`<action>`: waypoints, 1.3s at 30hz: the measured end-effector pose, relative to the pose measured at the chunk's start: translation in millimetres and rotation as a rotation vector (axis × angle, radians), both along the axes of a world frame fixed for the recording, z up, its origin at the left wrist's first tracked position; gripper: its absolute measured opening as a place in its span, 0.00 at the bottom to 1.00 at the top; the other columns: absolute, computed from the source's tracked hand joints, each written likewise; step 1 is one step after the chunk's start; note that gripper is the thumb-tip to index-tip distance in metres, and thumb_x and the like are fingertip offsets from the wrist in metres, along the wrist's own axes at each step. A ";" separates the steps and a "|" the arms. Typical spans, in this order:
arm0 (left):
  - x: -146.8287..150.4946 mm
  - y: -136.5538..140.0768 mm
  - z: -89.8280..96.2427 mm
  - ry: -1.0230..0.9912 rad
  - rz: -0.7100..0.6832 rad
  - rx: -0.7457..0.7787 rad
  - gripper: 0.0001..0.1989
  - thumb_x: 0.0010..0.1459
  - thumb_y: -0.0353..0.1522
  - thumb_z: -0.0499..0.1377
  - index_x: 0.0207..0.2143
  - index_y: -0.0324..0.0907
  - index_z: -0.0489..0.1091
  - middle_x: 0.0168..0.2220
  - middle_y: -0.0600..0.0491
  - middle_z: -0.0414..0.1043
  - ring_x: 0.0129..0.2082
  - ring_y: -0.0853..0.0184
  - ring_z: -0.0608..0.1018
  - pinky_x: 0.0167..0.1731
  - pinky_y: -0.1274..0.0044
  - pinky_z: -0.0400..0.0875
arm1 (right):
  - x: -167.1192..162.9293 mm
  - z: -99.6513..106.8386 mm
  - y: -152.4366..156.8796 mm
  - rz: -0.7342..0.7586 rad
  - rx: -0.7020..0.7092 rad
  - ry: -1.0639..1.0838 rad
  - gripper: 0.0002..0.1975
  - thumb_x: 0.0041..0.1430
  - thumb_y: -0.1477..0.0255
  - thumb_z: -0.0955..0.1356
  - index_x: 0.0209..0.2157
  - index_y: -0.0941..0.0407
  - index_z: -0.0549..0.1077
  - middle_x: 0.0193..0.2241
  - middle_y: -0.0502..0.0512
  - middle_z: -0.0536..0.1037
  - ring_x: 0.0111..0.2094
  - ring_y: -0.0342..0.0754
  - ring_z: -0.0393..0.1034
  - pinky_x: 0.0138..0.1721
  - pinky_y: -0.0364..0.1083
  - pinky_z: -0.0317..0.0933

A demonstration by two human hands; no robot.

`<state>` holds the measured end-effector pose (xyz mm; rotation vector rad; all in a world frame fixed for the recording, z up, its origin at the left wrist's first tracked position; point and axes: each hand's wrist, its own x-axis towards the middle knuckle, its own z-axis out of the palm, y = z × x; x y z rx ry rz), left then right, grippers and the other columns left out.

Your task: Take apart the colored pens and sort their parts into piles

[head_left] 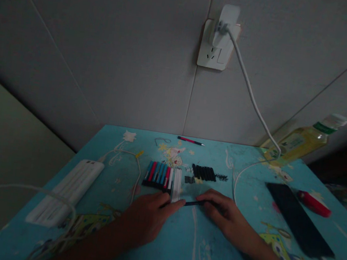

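A slim, dark pen (194,203) lies level between my two hands, just above or on the blue tabletop. My left hand (152,212) pinches its left end, and my right hand (219,209) has fingers closed on its right end. My fingers cover both ends, so I cannot tell if it is a whole pen or only part of one. Beyond my left fingertips is a row of blue, red and white pen barrels (158,174). Beside them lie several thin white refills (177,184). Farther right are black grip sleeves (203,173), tiny dark pieces (221,177) and small grey pieces (189,179).
A red and black pen (191,140) lies near the wall. On the left is a white power strip (66,193) with cables. To the right are a dark phone (299,217) on a cable, a red object (314,203) and a bottle of yellow liquid (302,141). A charger (226,26) sits in the wall socket.
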<state>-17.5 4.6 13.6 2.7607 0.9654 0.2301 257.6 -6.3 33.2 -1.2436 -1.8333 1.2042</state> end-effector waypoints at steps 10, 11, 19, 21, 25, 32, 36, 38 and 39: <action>-0.9 -0.2 -14.2 0.030 -0.003 0.131 0.29 0.66 0.26 0.53 0.66 0.54 0.53 0.34 0.55 0.65 0.30 0.67 0.72 0.30 0.76 0.69 | -8.5 -3.2 -3.1 0.069 -0.046 -0.026 0.12 0.67 0.62 0.65 0.45 0.51 0.77 0.39 0.53 0.79 0.39 0.48 0.74 0.42 0.48 0.68; -0.7 -0.4 -14.6 0.031 -0.005 0.133 0.29 0.66 0.26 0.53 0.66 0.54 0.53 0.34 0.55 0.65 0.30 0.67 0.72 0.30 0.76 0.69 | -9.5 -3.2 -3.1 0.064 -0.039 -0.033 0.12 0.66 0.62 0.66 0.44 0.52 0.78 0.38 0.53 0.79 0.38 0.48 0.74 0.41 0.47 0.68; 0.3 -1.7 -14.6 0.006 -0.002 0.130 0.29 0.66 0.25 0.50 0.66 0.54 0.54 0.34 0.54 0.66 0.30 0.68 0.72 0.33 0.76 0.72 | -12.3 -1.0 -2.8 0.050 0.048 -0.082 0.10 0.66 0.66 0.65 0.38 0.53 0.77 0.33 0.51 0.79 0.35 0.46 0.72 0.38 0.45 0.66; 0.4 -1.6 -14.4 0.000 -0.005 0.133 0.28 0.66 0.25 0.50 0.66 0.53 0.54 0.35 0.54 0.66 0.31 0.68 0.72 0.33 0.75 0.72 | -12.3 -1.7 -2.8 0.049 0.051 -0.088 0.09 0.67 0.66 0.65 0.38 0.53 0.77 0.33 0.52 0.78 0.35 0.46 0.72 0.38 0.45 0.66; 1.2 -0.7 -14.0 0.019 -0.006 0.149 0.28 0.66 0.25 0.50 0.66 0.51 0.55 0.34 0.53 0.67 0.30 0.67 0.73 0.31 0.76 0.72 | -12.8 -4.5 -2.8 0.040 0.074 -0.102 0.09 0.67 0.66 0.65 0.39 0.53 0.77 0.35 0.52 0.78 0.36 0.47 0.72 0.39 0.46 0.66; 1.8 -0.6 -15.4 0.006 -0.016 0.102 0.24 0.68 0.27 0.49 0.65 0.45 0.56 0.32 0.53 0.71 0.30 0.65 0.75 0.33 0.73 0.73 | -12.9 -3.9 -2.5 0.053 0.151 -0.103 0.08 0.67 0.68 0.65 0.43 0.52 0.75 0.38 0.54 0.76 0.40 0.48 0.72 0.43 0.48 0.67; 1.3 -1.1 -16.6 -0.043 -0.021 0.076 0.22 0.69 0.29 0.49 0.64 0.44 0.57 0.32 0.52 0.74 0.30 0.65 0.77 0.32 0.73 0.73 | -12.3 -2.7 -3.3 0.072 0.175 -0.109 0.07 0.68 0.69 0.64 0.43 0.51 0.74 0.39 0.55 0.75 0.41 0.48 0.71 0.43 0.48 0.67; 1.1 -0.1 -17.4 -0.075 -0.021 0.080 0.20 0.70 0.31 0.48 0.63 0.44 0.59 0.32 0.52 0.76 0.29 0.65 0.78 0.32 0.73 0.74 | -12.1 -2.2 -3.8 0.072 0.184 -0.104 0.07 0.68 0.70 0.64 0.43 0.52 0.74 0.39 0.55 0.74 0.42 0.48 0.71 0.44 0.47 0.66; 1.0 0.6 -17.7 -0.090 -0.019 0.083 0.19 0.70 0.32 0.48 0.62 0.44 0.60 0.32 0.52 0.76 0.30 0.65 0.79 0.32 0.73 0.74 | -12.1 -2.0 -4.1 0.070 0.186 -0.098 0.06 0.68 0.70 0.64 0.42 0.52 0.73 0.40 0.55 0.74 0.42 0.48 0.70 0.44 0.47 0.66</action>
